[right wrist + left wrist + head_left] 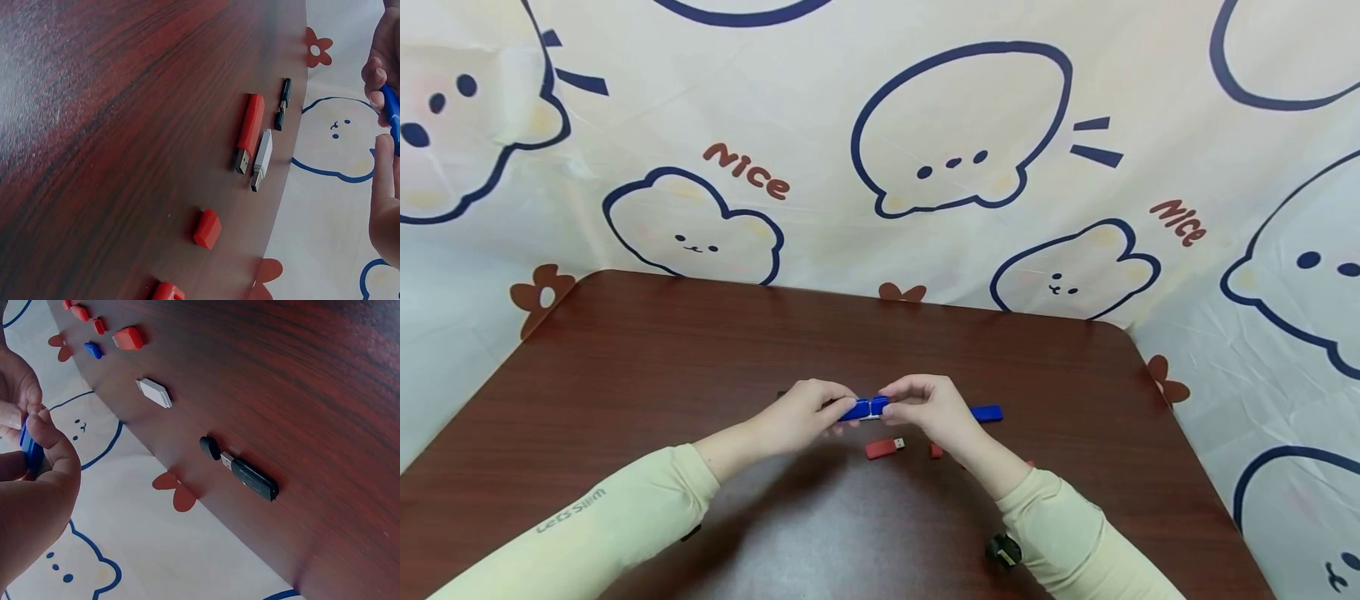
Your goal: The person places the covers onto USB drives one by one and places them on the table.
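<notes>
Left hand [801, 414] and right hand [934, 410] are close together, each pinching one end of a blue stick [863, 408]. The stick is held above the table [700, 350]; a narrow pale seam shows between its two blue parts. Lying nearer the wearer: a red stick [880, 449], metal plug bare. A red cap [207, 229] lies apart from it. Beyond the right hand: a blue piece [987, 414]. Also on the table: a white stick [262, 159] and a black stick [253, 480], plug exposed, black cap [210, 448] just beside. A printed sheet [820, 125] stands behind the table.
</notes>
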`<state>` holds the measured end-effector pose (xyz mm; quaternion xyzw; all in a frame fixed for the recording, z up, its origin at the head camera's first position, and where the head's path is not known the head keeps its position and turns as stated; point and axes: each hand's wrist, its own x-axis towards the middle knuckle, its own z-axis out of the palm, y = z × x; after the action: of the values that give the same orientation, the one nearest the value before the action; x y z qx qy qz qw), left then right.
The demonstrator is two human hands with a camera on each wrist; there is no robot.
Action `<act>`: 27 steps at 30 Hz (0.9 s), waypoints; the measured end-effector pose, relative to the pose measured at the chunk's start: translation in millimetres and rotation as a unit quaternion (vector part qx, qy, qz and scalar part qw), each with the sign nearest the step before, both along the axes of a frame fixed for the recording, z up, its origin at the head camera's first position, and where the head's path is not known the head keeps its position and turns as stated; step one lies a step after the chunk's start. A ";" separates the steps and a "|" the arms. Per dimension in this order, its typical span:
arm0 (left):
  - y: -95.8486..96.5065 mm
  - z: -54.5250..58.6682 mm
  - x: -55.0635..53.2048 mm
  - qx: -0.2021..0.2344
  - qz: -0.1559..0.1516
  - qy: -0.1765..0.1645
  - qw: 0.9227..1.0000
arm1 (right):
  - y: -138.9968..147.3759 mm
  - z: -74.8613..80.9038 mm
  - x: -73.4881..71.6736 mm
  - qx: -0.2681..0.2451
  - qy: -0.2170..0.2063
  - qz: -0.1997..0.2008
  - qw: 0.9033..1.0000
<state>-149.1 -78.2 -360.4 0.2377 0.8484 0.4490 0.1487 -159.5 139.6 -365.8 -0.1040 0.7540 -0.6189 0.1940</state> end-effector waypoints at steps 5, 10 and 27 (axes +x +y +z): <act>3.4 0.4 0.4 -0.002 -0.001 -0.007 1.000 | -0.5 -2.8 0.1 -0.004 0.005 0.012 1.000; 6.6 -1.9 2.7 0.004 0.004 -0.014 1.000 | 1.2 -7.8 0.7 0.000 0.003 0.015 1.000; 22.8 -12.2 10.7 0.047 0.012 -0.018 0.999 | 6.8 -4.3 13.4 0.008 -0.020 -0.021 1.000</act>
<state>-138.4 -55.4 -372.7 0.2263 0.8265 0.4940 0.1470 -146.1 146.4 -370.0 -0.0742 0.7565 -0.6191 0.1972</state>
